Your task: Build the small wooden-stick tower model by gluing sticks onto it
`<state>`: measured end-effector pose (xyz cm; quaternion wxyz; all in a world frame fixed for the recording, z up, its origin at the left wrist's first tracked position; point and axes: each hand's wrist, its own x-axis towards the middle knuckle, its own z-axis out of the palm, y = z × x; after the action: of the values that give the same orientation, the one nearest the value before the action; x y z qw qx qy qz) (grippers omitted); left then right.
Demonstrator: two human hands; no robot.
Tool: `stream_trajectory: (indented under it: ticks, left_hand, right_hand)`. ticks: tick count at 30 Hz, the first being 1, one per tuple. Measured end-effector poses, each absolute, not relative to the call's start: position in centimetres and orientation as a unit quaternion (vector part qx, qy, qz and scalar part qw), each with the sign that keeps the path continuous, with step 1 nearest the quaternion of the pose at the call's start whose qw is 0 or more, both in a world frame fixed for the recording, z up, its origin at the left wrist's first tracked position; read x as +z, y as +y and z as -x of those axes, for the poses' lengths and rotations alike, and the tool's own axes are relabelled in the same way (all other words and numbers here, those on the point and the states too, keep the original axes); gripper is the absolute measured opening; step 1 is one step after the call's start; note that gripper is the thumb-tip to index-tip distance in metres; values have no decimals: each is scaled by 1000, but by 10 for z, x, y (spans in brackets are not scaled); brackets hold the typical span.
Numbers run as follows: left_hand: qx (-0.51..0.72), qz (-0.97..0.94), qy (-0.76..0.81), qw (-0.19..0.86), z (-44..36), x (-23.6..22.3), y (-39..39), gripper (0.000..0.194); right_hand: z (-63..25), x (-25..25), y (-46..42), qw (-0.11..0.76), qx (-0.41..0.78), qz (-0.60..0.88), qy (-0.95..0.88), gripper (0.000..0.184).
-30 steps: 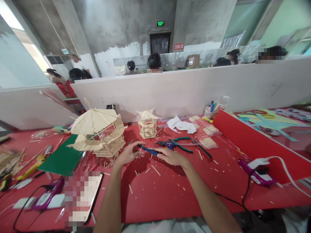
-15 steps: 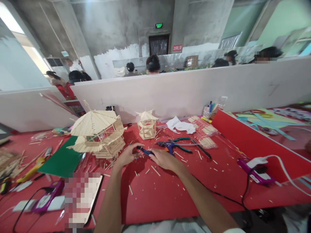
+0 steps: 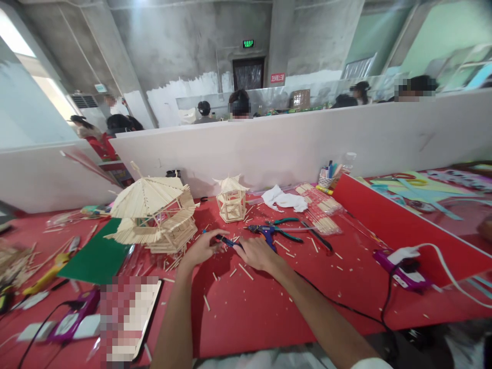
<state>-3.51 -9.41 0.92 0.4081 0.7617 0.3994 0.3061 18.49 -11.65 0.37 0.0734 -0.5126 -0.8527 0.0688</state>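
Right hand [image 3: 258, 254] had shifted toward the left hand [image 3: 200, 248], grip closed on a blue tool [image 3: 229, 242]; left grip was unclear. Tool handling seemed underway, next needing steadiness.

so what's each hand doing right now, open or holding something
Left hand: curled at one end of the dark blue tool; whether its grip is closed cannot be told.
Right hand: closed, holding the tool's other end.
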Motion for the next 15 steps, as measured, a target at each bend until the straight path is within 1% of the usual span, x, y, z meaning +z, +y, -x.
stream_trajectory:
  ticks: [5,11,15]
  left_hand:
    - [299,-784,410,357,39,9,-93,41]
    - [284,-804,410,323,45,3,-91,47]
    - [278,-809,416,308,45,5,-91,46]
  right_hand:
    - [-178,-1,-117,86,74,520,-847,51]
    - [-174,-7,-117,91,94,514,-848,51]
    - [-172,-8,-117,91,104,519,-844,50]
